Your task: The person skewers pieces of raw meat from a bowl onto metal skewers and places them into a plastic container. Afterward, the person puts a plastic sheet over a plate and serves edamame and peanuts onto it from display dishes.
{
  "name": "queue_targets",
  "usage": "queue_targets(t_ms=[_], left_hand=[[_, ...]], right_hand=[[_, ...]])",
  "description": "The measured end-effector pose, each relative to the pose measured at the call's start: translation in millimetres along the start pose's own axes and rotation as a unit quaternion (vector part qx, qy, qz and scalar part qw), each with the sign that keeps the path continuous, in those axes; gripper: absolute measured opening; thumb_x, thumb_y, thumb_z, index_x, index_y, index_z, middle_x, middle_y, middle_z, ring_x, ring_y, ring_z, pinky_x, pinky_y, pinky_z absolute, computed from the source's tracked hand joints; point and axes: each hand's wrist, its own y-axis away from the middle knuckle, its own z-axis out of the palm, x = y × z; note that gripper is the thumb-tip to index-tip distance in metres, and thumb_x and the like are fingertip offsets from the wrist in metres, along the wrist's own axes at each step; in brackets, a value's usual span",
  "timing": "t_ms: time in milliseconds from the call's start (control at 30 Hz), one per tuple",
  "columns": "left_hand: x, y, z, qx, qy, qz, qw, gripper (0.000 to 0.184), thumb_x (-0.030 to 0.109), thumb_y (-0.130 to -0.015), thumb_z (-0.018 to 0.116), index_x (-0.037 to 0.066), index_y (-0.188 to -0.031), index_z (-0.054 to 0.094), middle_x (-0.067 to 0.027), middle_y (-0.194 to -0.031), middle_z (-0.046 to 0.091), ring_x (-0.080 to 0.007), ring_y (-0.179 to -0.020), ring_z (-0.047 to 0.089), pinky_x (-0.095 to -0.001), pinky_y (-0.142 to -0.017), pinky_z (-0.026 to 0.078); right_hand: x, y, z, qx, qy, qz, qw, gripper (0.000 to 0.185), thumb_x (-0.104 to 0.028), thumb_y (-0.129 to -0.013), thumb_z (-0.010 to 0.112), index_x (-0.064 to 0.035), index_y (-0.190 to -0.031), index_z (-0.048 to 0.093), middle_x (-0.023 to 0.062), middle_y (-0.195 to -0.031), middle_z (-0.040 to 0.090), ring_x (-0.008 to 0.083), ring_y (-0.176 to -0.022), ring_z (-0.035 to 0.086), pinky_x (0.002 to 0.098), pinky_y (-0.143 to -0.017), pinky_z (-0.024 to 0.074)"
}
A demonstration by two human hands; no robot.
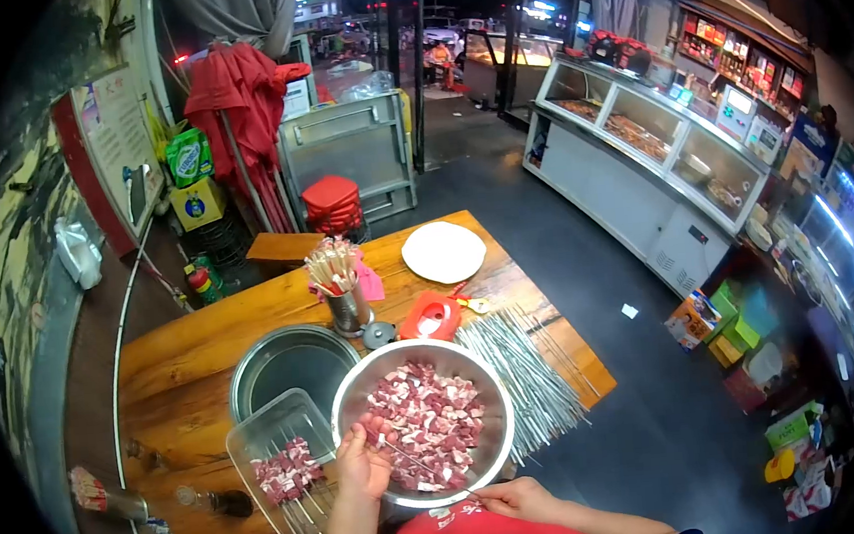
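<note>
A large metal bowl [506, 401] of diced red and white raw meat [429, 417] stands at the table's near edge. Over its left side, my left hand [362, 465] is closed, fingertips pinching a piece of meat at the tip of a thin metal skewer [417, 462]. The skewer slants across the bowl to my right hand [522, 500], which is closed on its other end by the near rim. Left of the bowl, a clear plastic container [251, 452] holds several loaded meat skewers [288, 472]. Many bare metal skewers [526, 380] lie to the right.
A round dark basin [295, 373] sits behind the container. Further back are a metal cup [350, 311] of sticks, a red plastic holder [431, 317] and a white plate [444, 253]. Glass jars [227, 503] stand at left. A display counter [631, 186] is across the floor.
</note>
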Motion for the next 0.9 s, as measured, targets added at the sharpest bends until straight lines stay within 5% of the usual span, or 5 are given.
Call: queue_targets(t_ms=[400, 533, 600, 733, 900], left_hand=[[18, -11, -17, -0.059, -0.121, -0.05, 0.99, 0.014, 0.017, -0.095, 0.048, 0.008, -0.101, 0.058, -0.0055, -0.09, 0.062, -0.0208, -0.083, 0.062, -0.035, -0.066, 0.052], [17, -11, -9, -0.083, -0.137, -0.065, 0.985, 0.016, 0.014, -0.094, 0.051, 0.005, -0.105, 0.057, -0.0071, -0.093, 0.063, -0.0213, -0.085, 0.061, -0.0385, -0.075, 0.051], [11, -2, 9, -0.084, -0.151, -0.057, 0.983, 0.016, 0.015, -0.092, 0.055, 0.004, -0.103, 0.059, -0.0089, -0.096, 0.064, -0.0207, -0.09, 0.061, -0.0356, -0.084, 0.048], [-16, 6, 18, -0.094, -0.094, -0.104, 0.986, 0.022, 0.015, -0.09, 0.06, 0.002, -0.107, 0.058, -0.0102, -0.1, 0.065, -0.0202, -0.097, 0.062, -0.0339, -0.083, 0.052], [-25, 0, 13, -0.086, -0.139, -0.128, 0.978, 0.03, 0.017, -0.088, 0.064, 0.003, -0.113, 0.056, -0.0101, -0.104, 0.065, -0.0203, -0.101, 0.06, -0.0352, -0.084, 0.051]], right_hand=[[16, -4, 17, 0.03, -0.083, 0.002, 0.996, 0.023, -0.013, -0.086, 0.062, -0.0055, -0.109, 0.065, 0.0143, -0.088, 0.068, 0.0198, -0.078, 0.067, 0.0302, -0.069, 0.0508], [-8, -13, 4, -0.002, -0.102, 0.067, 0.993, 0.022, -0.009, -0.088, 0.057, -0.0044, -0.108, 0.066, 0.0152, -0.087, 0.069, 0.0135, -0.076, 0.066, 0.0294, -0.067, 0.0506], [-10, -21, 9, 0.029, -0.133, 0.048, 0.99, 0.023, -0.007, -0.089, 0.053, -0.004, -0.108, 0.066, 0.0108, -0.078, 0.069, 0.0088, -0.069, 0.062, 0.0268, -0.061, 0.049], [-22, -41, 12, 0.038, -0.273, 0.148, 0.95, 0.024, -0.006, -0.091, 0.049, -0.0006, -0.109, 0.065, -0.0022, -0.064, 0.056, 0.0041, -0.055, 0.048, 0.0212, -0.052, 0.0418], [-16, -50, 7, 0.015, -0.366, 0.168, 0.915, 0.023, -0.004, -0.092, 0.048, 0.0018, -0.108, 0.064, -0.0051, -0.07, 0.056, 0.0009, -0.057, 0.045, 0.0175, -0.052, 0.0366]])
